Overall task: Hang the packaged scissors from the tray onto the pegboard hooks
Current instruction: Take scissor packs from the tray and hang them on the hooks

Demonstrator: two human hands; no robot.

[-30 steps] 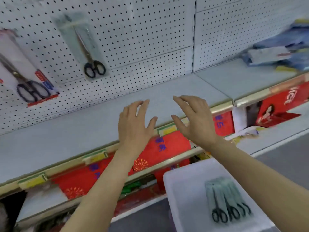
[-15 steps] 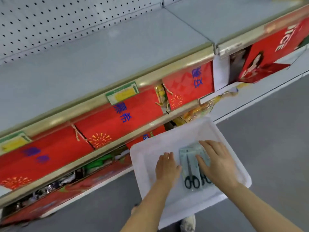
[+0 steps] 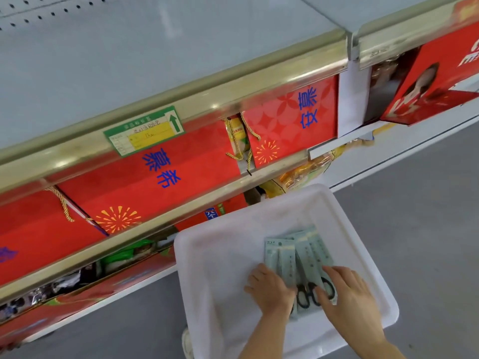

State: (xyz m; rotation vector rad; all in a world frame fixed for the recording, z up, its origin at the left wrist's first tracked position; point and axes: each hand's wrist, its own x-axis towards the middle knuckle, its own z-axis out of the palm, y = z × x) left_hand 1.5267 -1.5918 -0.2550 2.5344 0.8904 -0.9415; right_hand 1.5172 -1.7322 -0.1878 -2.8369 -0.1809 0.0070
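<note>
A few packaged scissors [image 3: 300, 255], pale green cards with black handles, lie fanned out in the white tray [image 3: 220, 260] at the lower right. My left hand [image 3: 269, 288] curls over the lower left edge of the stack and grips it. My right hand [image 3: 350, 294] rests on the packs from the right, fingers spread, fingertips on the black handles. Of the pegboard [image 3: 39, 9], only a thin strip shows at the top left; its hooks are out of view.
A grey shelf [image 3: 155, 55] with a gold front rail runs diagonally above the tray. Red gift boxes [image 3: 155, 172] fill the shelf below it. A green and yellow price tag [image 3: 145, 130] sits on the rail. Grey floor lies to the right.
My view dropped from the pegboard to the tray. Both hands came down from the shelf into the tray, and the packs have fanned apart under them.
</note>
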